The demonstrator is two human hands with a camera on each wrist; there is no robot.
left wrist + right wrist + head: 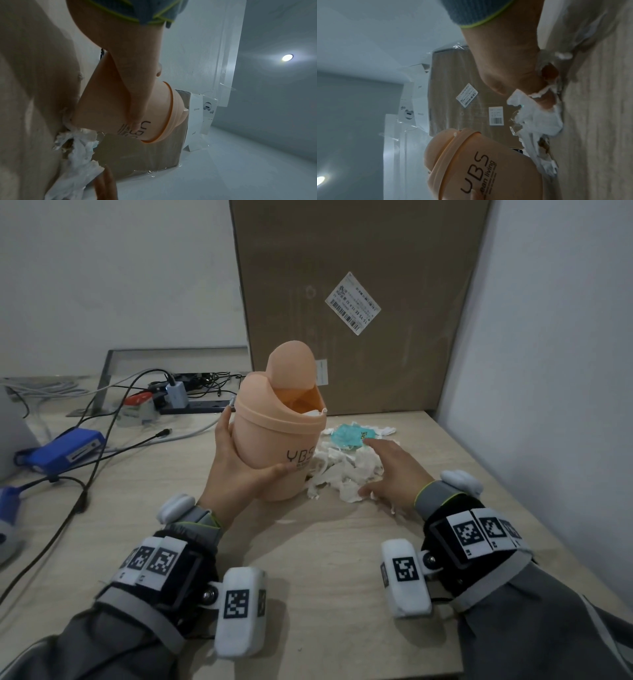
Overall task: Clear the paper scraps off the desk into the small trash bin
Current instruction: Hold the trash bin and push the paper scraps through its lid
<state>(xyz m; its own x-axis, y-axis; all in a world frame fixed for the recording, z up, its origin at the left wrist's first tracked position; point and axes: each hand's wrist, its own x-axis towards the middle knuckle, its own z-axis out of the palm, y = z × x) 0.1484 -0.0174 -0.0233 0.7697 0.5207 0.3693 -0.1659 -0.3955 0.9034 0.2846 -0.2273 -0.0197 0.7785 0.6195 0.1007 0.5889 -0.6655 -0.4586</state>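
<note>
Peach plastic trash bin (277,450), smooth, tapered, domed swing lid tipped open, stands on pale wood-grain table (325,559). Left hand (236,470) wraps bin's side, thumb across front, fingers behind. Crumpled white paper scraps (342,470) heaped just right of bin, teal scrap (349,434) behind. Right hand (394,470) spread flat over heap, fingers touching scraps. Brown cardboard box (359,285) behind.

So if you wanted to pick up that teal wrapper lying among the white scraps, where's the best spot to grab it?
Probably by the near edge of the teal wrapper, pinched from above. It lies flat and crumpled on top of the white paper scraps, so there is no side to wrap fingers round. The right hand already reaches over the pile towards it, while the left hand holds the trash bin.
</note>
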